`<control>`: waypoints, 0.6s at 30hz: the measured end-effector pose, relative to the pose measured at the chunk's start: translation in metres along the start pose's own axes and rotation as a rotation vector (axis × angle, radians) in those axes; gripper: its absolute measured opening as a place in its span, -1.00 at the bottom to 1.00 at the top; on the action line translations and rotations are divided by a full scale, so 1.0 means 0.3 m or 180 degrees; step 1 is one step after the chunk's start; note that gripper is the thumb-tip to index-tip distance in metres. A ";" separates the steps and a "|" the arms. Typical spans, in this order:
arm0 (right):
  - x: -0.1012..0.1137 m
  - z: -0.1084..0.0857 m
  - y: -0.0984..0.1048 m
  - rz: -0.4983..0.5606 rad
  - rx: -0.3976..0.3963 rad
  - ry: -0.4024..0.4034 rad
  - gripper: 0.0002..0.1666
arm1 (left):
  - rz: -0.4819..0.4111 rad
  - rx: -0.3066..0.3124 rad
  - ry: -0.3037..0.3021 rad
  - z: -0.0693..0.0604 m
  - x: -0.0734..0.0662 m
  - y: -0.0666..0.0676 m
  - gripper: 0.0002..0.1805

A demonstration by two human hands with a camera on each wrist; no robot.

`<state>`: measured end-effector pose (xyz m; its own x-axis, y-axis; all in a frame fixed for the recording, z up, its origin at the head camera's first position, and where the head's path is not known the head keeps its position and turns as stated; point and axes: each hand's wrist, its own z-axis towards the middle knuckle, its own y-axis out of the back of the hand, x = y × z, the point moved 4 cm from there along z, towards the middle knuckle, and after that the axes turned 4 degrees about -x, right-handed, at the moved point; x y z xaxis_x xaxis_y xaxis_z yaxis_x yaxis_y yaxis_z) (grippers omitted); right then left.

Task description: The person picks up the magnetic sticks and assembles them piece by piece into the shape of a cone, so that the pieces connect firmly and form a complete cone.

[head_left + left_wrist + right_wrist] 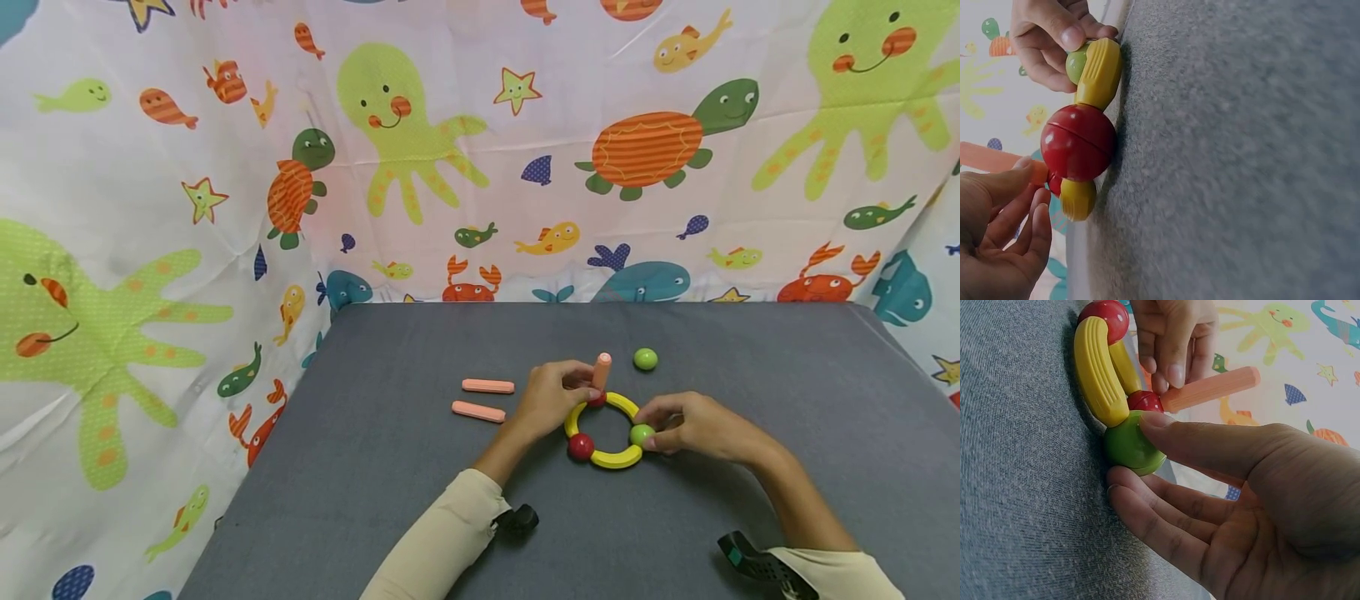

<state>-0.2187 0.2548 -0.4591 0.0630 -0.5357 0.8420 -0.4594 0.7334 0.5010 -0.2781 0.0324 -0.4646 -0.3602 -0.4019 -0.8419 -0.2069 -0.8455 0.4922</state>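
Pinching left hand: its grip is closed on the low end of the upright stick, thumb against the stick, right by the far red ball; whether a fingertip also touches that ball I cannot tell.
Upright stick: pinkish-orange, ridged lengthwise, leaning slightly right, its low end meeting the far red ball.
Right hand: its grip is closed on the ring's green ball, thumb and fingers around it.
Yellow ring: on the desk between the 2 hands; 3 curved yellow pieces joined by 3 balls, 1 red on the far side, 1 red at near left, 1 green on the right.
Near red ball: at the ring's near left, between 2 yellow pieces, free of both hands.
Loose sticks: 2, lying on the desk left of the left hand and apart from each other, the far stick nearly level across, the near stick slanting with its right end nearer.
Loose green ball: on the desk, right of the upright stick and farther off than the right hand, touching neither.
Desk: covered in gray cloth.
Curtain: beyond the desk's far edge and along its left and right, printed with octopuses, turtles, crabs, fish and stars.
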 end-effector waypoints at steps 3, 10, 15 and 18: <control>-0.001 0.001 0.000 0.0005 0.0016 -0.0008 -0.62 | -0.0026 -0.0012 0.0006 -0.016 0.003 0.019 -0.70; -0.003 0.001 0.007 0.0011 -0.0027 -0.0033 -0.60 | -0.0038 -0.0029 0.0059 -0.069 0.017 0.084 -0.63; -0.004 -0.006 0.017 -0.0062 -0.0110 -0.0042 -0.59 | -0.0059 -0.0040 0.0076 -0.112 0.043 0.144 -0.60; -0.007 -0.007 0.018 -0.0085 -0.0156 -0.0046 -0.58 | -0.0073 -0.0107 0.0089 -0.141 0.059 0.189 -0.59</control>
<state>-0.2194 0.2608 -0.4577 0.0618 -0.5611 0.8254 -0.4137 0.7382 0.5328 -0.2576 -0.0376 -0.4609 -0.3299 -0.3916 -0.8589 -0.1840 -0.8657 0.4654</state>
